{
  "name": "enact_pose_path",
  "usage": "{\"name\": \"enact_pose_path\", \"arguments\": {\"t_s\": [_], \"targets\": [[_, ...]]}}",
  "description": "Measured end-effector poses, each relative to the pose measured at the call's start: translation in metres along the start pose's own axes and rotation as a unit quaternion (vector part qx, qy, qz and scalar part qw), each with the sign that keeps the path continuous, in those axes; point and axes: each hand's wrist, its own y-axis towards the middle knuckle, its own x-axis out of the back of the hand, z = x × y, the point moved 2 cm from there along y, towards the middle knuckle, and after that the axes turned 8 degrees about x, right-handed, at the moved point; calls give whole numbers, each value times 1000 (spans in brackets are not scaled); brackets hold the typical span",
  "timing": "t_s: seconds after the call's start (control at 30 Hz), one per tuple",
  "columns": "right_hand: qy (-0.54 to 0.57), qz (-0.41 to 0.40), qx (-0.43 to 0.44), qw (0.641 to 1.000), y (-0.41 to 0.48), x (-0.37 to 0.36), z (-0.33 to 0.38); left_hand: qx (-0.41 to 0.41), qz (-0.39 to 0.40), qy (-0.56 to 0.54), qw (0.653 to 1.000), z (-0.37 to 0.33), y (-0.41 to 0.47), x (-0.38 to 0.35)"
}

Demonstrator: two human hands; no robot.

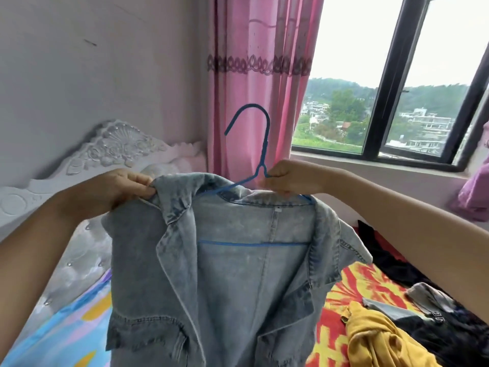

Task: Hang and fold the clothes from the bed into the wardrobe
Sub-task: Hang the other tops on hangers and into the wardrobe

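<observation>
Two bare hands hold a faded denim jacket (211,274) up over the bed (66,327). The left hand (124,189) pinches the collar shut between its fingertips; the right hand (288,178) is closed around the neck of a thin blue wire hanger (260,154) already threaded inside the shoulders. The denim looks thick, fairly heavy and floppy, best carried by the hanger hook. More clothes, including a yellow garment (378,337), lie on the bed at right; the window (397,83) and pink curtain (254,75) stand close behind.
</observation>
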Motion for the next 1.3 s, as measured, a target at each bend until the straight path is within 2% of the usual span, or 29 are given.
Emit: {"name": "enact_pose_path", "arguments": {"t_s": [0.1,0.17,0.27,0.33,0.43,0.5,0.57,0.63,0.7,0.73,0.77,0.8,0.87,0.9,0.97,1.07,1.13,1.2,1.23,1.27,1.3], "targets": [[74,-110,15,991,3,9,-4,4,-42,-43,998,29,-24,7],[99,-132,28,986,9,11,-3,-6,-74,-38,997,40,-43,6],[105,-98,58,988,16,5,13,-59,-118,-38,990,31,-64,3],[105,-62,86,989,19,-3,26,-94,-142,31,985,12,-78,-8],[102,-34,124,986,20,-12,45,-63,-118,173,976,-6,-95,-37],[109,-27,150,982,20,-21,57,-51,-154,221,962,0,-106,-57],[111,-8,174,978,21,-35,69,-63,-275,227,932,17,-128,-75],[122,25,200,972,22,-56,85,-53,-398,278,873,31,-163,-91],[138,54,243,959,23,-77,107,-7,-474,327,818,37,-203,-96],[149,64,263,951,23,-85,117,32,-485,336,807,42,-225,-95],[157,76,286,942,22,-93,131,80,-484,333,805,47,-254,-91],[166,86,301,935,22,-99,142,120,-468,304,821,52,-282,-87],[206,101,327,917,20,-108,166,154,-452,147,866,61,-344,-83],[230,109,336,907,19,-110,178,150,-459,66,873,66,-368,-84],[247,133,364,888,11,-117,214,161,-508,8,846,76,-414,-88],[240,155,398,872,1,-133,266,193,-630,118,743,84,-476,-88],[224,173,429,858,-11,-150,310,226,-703,237,631,72,-526,-96],[201,178,449,852,-27,-161,353,271,-733,379,496,57,-571,-104],[193,182,462,846,-36,-167,376,279,-740,427,439,51,-595,-109],[192,192,478,835,-48,-176,403,288,-744,447,404,47,-626,-110],[189,203,489,827,-58,-182,423,297,-749,440,397,42,-648,-110]]}}
